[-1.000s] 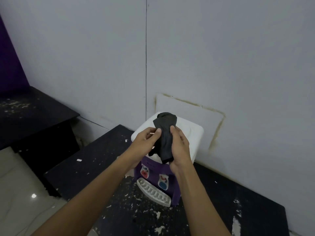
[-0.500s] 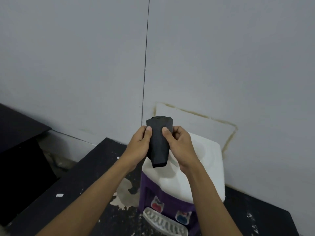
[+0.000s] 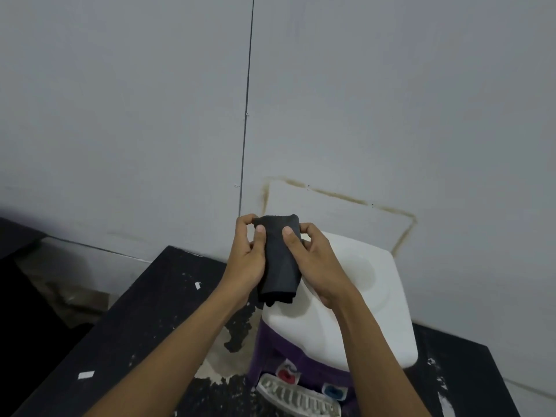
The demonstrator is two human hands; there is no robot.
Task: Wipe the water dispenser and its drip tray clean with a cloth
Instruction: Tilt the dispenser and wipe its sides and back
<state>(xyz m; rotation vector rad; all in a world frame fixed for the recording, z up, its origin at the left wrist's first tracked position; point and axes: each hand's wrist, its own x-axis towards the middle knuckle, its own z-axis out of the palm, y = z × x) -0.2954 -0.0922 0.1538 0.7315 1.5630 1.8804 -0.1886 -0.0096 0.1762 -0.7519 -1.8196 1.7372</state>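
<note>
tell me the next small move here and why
Probably lower the cloth onto the white top of the dispenser and start wiping. The left hand and right hand both pinch the folded cloth, held up above that top, so no wiping contact shows yet.

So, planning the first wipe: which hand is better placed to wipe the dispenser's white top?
Probably right: the right hand grips the cloth directly above the white top; the left hand sits off its edge.

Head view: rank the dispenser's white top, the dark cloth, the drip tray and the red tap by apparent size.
1. white top
2. dark cloth and drip tray: look alike; the tray is cropped by the frame edge
3. red tap
</note>
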